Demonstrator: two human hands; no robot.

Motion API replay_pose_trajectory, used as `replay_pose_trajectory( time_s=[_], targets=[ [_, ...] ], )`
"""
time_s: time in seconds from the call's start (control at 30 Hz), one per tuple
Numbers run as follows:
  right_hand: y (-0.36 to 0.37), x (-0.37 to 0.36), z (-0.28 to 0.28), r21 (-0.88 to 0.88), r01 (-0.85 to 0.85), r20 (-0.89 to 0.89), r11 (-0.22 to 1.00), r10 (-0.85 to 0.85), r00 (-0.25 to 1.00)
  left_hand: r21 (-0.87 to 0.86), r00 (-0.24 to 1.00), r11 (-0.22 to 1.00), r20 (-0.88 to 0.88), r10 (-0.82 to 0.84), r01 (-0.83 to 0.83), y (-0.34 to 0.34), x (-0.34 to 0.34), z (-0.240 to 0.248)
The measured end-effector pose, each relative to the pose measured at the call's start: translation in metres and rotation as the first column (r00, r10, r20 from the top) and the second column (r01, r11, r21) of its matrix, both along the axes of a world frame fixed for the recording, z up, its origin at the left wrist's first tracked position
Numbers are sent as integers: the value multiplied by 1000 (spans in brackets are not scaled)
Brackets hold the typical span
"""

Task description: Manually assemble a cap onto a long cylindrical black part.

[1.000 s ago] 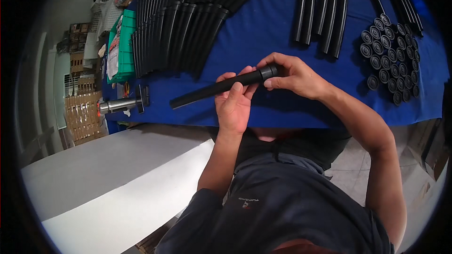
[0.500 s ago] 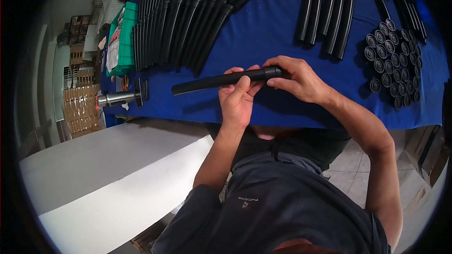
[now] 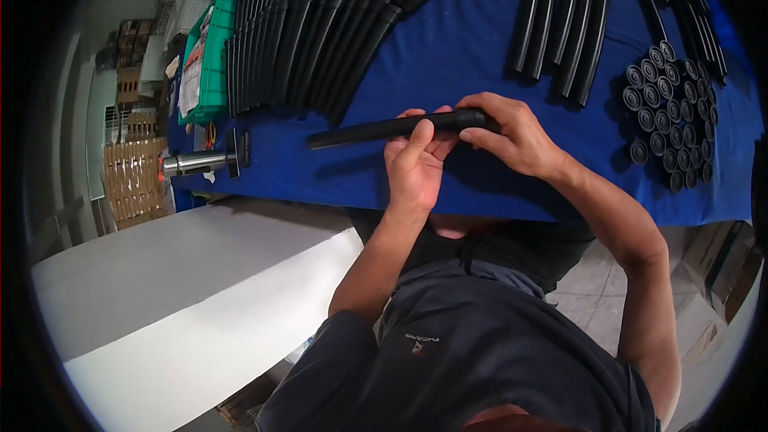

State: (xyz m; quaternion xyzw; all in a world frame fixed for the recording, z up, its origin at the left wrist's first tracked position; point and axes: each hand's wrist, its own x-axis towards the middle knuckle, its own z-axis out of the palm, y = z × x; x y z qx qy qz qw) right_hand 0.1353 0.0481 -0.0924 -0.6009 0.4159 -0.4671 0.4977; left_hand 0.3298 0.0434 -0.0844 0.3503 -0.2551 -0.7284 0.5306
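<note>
A black tube (image 3: pixel 360 131) lies nearly level across my two hands, above the near part of the blue-covered table. My left hand (image 3: pixel 415 162) is closed round its middle, thumb on top. At its right end sits a wider black collar or cap (image 3: pixel 470 118). My right hand (image 3: pixel 518 136) grips that end between thumb and fingers, partly hiding it. To the right stands a cluster of round black end caps (image 3: pixel 662 122) with ringed faces. Several loose black tubes (image 3: pixel 558 32) lie side by side beyond my right hand.
Rows of black tubes with collars (image 3: pixel 312 48) fill the table's far left. A green crate (image 3: pixel 213 72) stands at the left edge, near a silver cylindrical tool with a black clamp (image 3: pixel 200 162). More thin black tubes (image 3: pixel 690 12) lie far right. A white surface (image 3: pixel 200 272) is at lower left.
Both hands and the tube have shifted slightly to the right. The tube's left end now sits a little higher, and the grip of both hands looks the same.
</note>
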Motion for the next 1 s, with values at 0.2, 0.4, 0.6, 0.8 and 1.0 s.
replay_pose_trajectory(
  time_s=[0.2, 0.4, 0.6, 0.8, 1.0],
  targets=[
    [-1, 0, 1, -26, 6, -6, 1000, -6, 1000, -18, 1000, 1000, -7, 0, 0, 0, 2, -5],
    [-5, -12, 11, -146, 56, -132, 988, -76, 988, -125, 951, 963, -170, -258, 239, -28, 33, -7],
    [-8, -6, 4, -130, -53, -184, 990, 29, 983, -161, 898, 948, -308, -313, 275, -30, 45, -39],
    [-6, -5, 7, -76, -24, -192, 997, 9, 981, -119, 942, 969, -234, -241, 218, -27, 40, -35],
    [-8, -5, 10, -111, -13, -240, 994, -14, 971, -171, 930, 952, -226, -289, 254, -28, 42, -38]
  ],
)
